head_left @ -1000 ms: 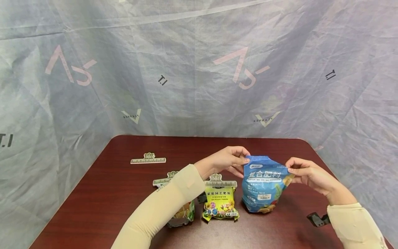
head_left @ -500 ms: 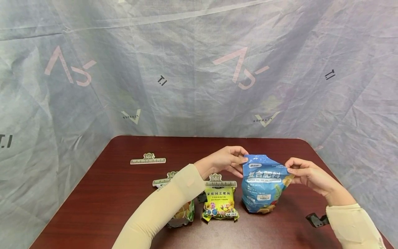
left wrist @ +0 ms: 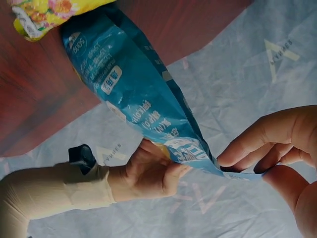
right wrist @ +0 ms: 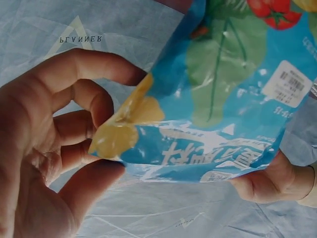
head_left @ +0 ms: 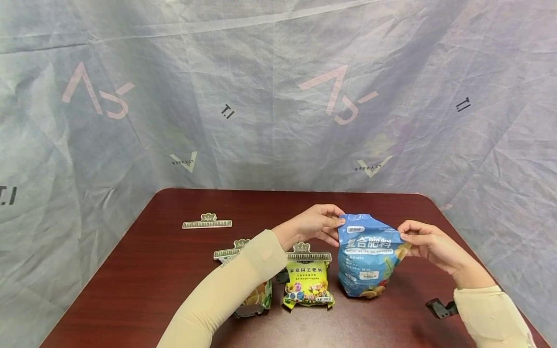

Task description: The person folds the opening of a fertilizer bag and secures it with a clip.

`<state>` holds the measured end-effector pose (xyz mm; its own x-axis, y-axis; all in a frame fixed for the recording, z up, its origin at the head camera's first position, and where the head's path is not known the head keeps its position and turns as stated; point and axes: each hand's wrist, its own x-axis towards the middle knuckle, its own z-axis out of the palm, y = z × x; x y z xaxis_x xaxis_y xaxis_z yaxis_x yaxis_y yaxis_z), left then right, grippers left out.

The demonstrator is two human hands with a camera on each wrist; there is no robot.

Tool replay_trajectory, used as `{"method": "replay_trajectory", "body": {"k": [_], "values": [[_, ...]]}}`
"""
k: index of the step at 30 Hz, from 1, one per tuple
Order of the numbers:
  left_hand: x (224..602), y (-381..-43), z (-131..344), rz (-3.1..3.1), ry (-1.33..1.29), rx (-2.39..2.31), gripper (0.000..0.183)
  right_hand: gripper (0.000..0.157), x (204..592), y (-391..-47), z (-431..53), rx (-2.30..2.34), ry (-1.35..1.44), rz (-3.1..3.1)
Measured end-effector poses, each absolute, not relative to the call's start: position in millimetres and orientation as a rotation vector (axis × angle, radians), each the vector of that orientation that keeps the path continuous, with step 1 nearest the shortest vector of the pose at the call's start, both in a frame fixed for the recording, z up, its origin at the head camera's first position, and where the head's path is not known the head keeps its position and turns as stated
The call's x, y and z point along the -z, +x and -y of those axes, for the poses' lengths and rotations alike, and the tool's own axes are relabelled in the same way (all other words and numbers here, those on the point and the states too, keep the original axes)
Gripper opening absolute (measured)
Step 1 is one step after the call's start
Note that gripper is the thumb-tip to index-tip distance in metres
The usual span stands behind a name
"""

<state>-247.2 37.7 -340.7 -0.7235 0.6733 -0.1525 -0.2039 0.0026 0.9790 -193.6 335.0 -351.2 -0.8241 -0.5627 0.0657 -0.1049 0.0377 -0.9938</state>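
A blue fertilizer bag [head_left: 367,261] stands upright on the table, its top edge slanting down to the right. My left hand [head_left: 315,224] pinches the bag's upper left corner between thumb and fingers. At the upper right corner, my right hand [head_left: 435,244] pinches the film in the same way. The left wrist view shows the blue bag [left wrist: 133,94] edge-on, its top drawn into a thin flat strip at the left thumb. In the right wrist view the bag's front [right wrist: 223,99] carries a tomato print and a barcode sticker.
Left of the blue bag stands a yellow fertilizer bag [head_left: 308,285] with a sealing clip [head_left: 309,255] across its top. Another clipped bag [head_left: 256,299] is partly hidden behind my left sleeve. A loose sealing clip [head_left: 207,222] lies farther back on the dark red table [head_left: 143,270].
Both hands have shifted very slightly to the left with the bag's top edge, which has also risen a little. The grip on both corners is unchanged.
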Motion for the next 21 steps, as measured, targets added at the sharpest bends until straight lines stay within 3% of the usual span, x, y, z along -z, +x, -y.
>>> {"method": "replay_trajectory", "body": {"k": [9,14,21], "values": [[343.2,-244.3,-37.4,-1.745,0.563,-1.808,0.014,0.011,350.6,-188.3,-329.8,1.806,-0.621,-2.213],[346.8,-241.6,-38.9,-1.828,0.579,-1.859,0.014,0.015,352.6,-184.2,-326.3,1.744,-0.609,-2.438],[347.0,-230.7,-40.5,-2.288,0.880,-1.753,0.019,0.018,352.8,-181.6,-323.1,1.732,-0.573,-2.555]]}}
